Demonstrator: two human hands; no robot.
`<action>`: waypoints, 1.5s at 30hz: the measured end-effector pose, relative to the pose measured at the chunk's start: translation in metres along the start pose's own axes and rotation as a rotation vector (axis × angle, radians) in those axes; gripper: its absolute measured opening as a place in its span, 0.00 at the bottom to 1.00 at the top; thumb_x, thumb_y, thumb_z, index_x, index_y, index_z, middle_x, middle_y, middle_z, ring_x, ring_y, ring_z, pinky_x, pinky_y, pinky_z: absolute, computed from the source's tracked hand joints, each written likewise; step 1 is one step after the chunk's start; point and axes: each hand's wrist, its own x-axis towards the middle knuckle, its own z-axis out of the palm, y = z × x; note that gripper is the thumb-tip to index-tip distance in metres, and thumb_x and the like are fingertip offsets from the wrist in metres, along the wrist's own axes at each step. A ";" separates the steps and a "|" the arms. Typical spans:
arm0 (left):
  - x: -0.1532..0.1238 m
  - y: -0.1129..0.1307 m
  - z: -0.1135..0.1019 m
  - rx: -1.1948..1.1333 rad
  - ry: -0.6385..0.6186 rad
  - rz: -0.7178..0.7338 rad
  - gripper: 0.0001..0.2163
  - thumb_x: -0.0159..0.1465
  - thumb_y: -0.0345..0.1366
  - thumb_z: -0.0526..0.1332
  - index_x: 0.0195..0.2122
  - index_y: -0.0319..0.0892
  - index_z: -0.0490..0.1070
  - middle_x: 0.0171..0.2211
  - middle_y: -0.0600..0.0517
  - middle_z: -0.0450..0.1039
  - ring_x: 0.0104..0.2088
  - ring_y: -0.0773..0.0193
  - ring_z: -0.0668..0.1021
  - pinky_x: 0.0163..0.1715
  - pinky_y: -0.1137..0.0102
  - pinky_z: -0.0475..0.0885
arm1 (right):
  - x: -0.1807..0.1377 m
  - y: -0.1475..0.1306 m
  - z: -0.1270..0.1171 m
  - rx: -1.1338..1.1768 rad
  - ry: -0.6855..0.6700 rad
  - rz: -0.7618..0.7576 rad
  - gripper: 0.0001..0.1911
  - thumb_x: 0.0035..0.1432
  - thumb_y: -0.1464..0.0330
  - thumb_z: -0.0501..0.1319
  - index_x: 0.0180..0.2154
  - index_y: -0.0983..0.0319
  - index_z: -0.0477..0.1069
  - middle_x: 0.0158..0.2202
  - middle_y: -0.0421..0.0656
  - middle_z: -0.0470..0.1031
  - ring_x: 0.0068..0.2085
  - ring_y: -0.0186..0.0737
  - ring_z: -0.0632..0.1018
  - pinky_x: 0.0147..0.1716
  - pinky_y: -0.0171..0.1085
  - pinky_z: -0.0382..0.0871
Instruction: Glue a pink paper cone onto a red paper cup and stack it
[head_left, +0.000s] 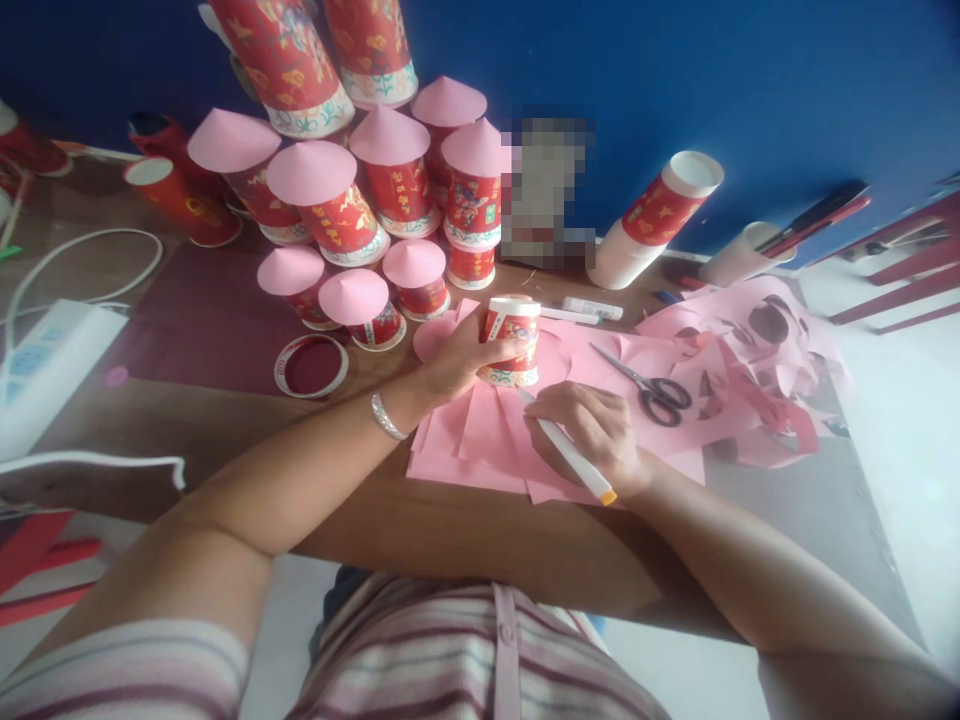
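Observation:
My left hand (459,358) is wrapped round a red paper cup (517,335) with a white rim and a green floral pattern along its lower band. In my right hand (589,430) is a white marker pen (576,460) with a yellow-orange end, its tip close to the cup's lower edge. I cannot tell whether the tip touches the cup. Beneath both hands lie overlapping sheets of pink paper (491,430). A pair of black-handled scissors (651,390) rests on the paper to the right of my right hand.
Decorated red cups with pink cone tops (311,175) are grouped at the back left. A white tape-like ring (311,366) lies left of my forearm. Cut pink scraps (772,370) pile up at the right. A white power strip (56,370) sits at far left.

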 end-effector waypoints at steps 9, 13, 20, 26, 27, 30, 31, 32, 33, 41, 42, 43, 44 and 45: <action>-0.001 0.000 0.002 -0.002 -0.006 0.007 0.27 0.55 0.39 0.76 0.55 0.42 0.71 0.44 0.48 0.76 0.42 0.61 0.79 0.40 0.68 0.76 | 0.003 0.000 0.000 -0.032 -0.001 -0.005 0.09 0.65 0.78 0.63 0.44 0.60 0.70 0.33 0.41 0.78 0.30 0.35 0.80 0.29 0.35 0.76; 0.001 -0.002 0.000 0.020 -0.021 0.019 0.25 0.56 0.41 0.76 0.52 0.42 0.72 0.41 0.49 0.76 0.42 0.60 0.79 0.41 0.67 0.76 | 0.003 0.000 0.000 -0.037 -0.006 0.003 0.09 0.66 0.77 0.62 0.44 0.59 0.70 0.33 0.40 0.79 0.30 0.35 0.80 0.30 0.34 0.77; 0.002 -0.004 -0.002 0.012 -0.026 0.029 0.25 0.56 0.40 0.76 0.52 0.42 0.72 0.43 0.48 0.77 0.42 0.61 0.79 0.41 0.68 0.75 | 0.002 0.000 0.000 -0.034 -0.031 0.019 0.09 0.66 0.78 0.62 0.44 0.59 0.69 0.33 0.40 0.79 0.31 0.34 0.80 0.30 0.34 0.76; 0.001 -0.003 -0.002 0.028 -0.026 0.017 0.26 0.57 0.41 0.75 0.54 0.42 0.71 0.42 0.48 0.77 0.42 0.60 0.79 0.41 0.67 0.76 | 0.002 0.001 -0.001 -0.031 -0.035 0.007 0.09 0.65 0.78 0.62 0.44 0.60 0.69 0.33 0.40 0.79 0.31 0.35 0.80 0.30 0.35 0.76; 0.001 -0.003 -0.002 0.026 -0.024 0.014 0.26 0.56 0.41 0.75 0.54 0.42 0.71 0.42 0.48 0.77 0.42 0.60 0.79 0.40 0.67 0.76 | 0.002 0.001 -0.001 -0.032 -0.034 0.006 0.09 0.65 0.78 0.63 0.44 0.60 0.69 0.33 0.40 0.79 0.31 0.35 0.80 0.30 0.35 0.76; 0.001 -0.003 -0.001 0.012 -0.024 0.010 0.26 0.56 0.40 0.76 0.53 0.42 0.71 0.42 0.49 0.76 0.41 0.61 0.79 0.40 0.68 0.75 | 0.002 0.001 0.000 -0.027 -0.031 0.001 0.09 0.65 0.78 0.63 0.44 0.61 0.70 0.34 0.41 0.79 0.31 0.36 0.80 0.31 0.35 0.76; 0.001 -0.003 -0.001 0.007 -0.024 0.010 0.26 0.55 0.40 0.76 0.53 0.42 0.72 0.42 0.49 0.76 0.41 0.61 0.78 0.41 0.68 0.75 | 0.002 0.001 0.000 -0.026 -0.028 0.002 0.09 0.65 0.78 0.63 0.44 0.61 0.70 0.34 0.41 0.79 0.31 0.36 0.80 0.30 0.35 0.76; 0.001 -0.003 -0.001 0.003 -0.023 0.011 0.26 0.55 0.40 0.76 0.53 0.42 0.72 0.42 0.49 0.76 0.41 0.61 0.78 0.41 0.68 0.75 | 0.002 0.001 0.000 -0.025 -0.024 0.001 0.09 0.65 0.78 0.63 0.44 0.61 0.70 0.34 0.41 0.79 0.31 0.36 0.80 0.30 0.35 0.76; 0.001 -0.003 -0.001 0.001 -0.022 0.010 0.26 0.55 0.40 0.76 0.53 0.42 0.72 0.42 0.48 0.77 0.41 0.61 0.78 0.41 0.68 0.75 | 0.002 0.001 0.000 -0.026 -0.021 0.001 0.09 0.64 0.79 0.63 0.44 0.61 0.70 0.34 0.41 0.79 0.31 0.36 0.81 0.30 0.35 0.76; -0.001 0.000 0.001 0.006 -0.007 -0.002 0.27 0.55 0.39 0.76 0.55 0.43 0.72 0.45 0.48 0.77 0.43 0.60 0.79 0.41 0.68 0.76 | 0.002 0.001 0.000 -0.018 -0.017 0.000 0.09 0.66 0.77 0.63 0.45 0.59 0.70 0.34 0.41 0.80 0.31 0.36 0.81 0.30 0.35 0.77; -0.001 0.000 0.001 0.002 -0.007 -0.003 0.28 0.55 0.40 0.76 0.55 0.42 0.72 0.45 0.48 0.77 0.42 0.61 0.79 0.41 0.68 0.77 | 0.001 0.001 0.000 -0.006 -0.011 -0.008 0.10 0.65 0.78 0.63 0.45 0.59 0.70 0.34 0.41 0.79 0.31 0.36 0.80 0.30 0.35 0.77; -0.001 0.000 0.001 -0.003 -0.006 -0.003 0.28 0.55 0.40 0.76 0.55 0.42 0.72 0.44 0.48 0.77 0.42 0.61 0.79 0.41 0.67 0.77 | 0.001 0.001 0.000 0.007 -0.003 -0.017 0.10 0.65 0.78 0.63 0.45 0.60 0.70 0.34 0.41 0.79 0.31 0.36 0.80 0.29 0.36 0.76; -0.001 0.001 0.001 -0.007 -0.006 -0.002 0.28 0.56 0.41 0.76 0.56 0.43 0.72 0.43 0.48 0.77 0.41 0.61 0.79 0.40 0.67 0.77 | 0.001 0.001 0.000 0.017 0.005 -0.026 0.11 0.64 0.78 0.63 0.46 0.60 0.70 0.34 0.42 0.79 0.30 0.36 0.80 0.29 0.36 0.76; -0.001 0.001 0.002 -0.009 -0.007 -0.002 0.28 0.56 0.41 0.75 0.55 0.43 0.72 0.43 0.49 0.77 0.41 0.60 0.79 0.40 0.66 0.77 | 0.001 0.001 0.000 0.024 0.010 -0.033 0.11 0.64 0.78 0.63 0.46 0.61 0.70 0.33 0.42 0.79 0.30 0.36 0.79 0.29 0.36 0.76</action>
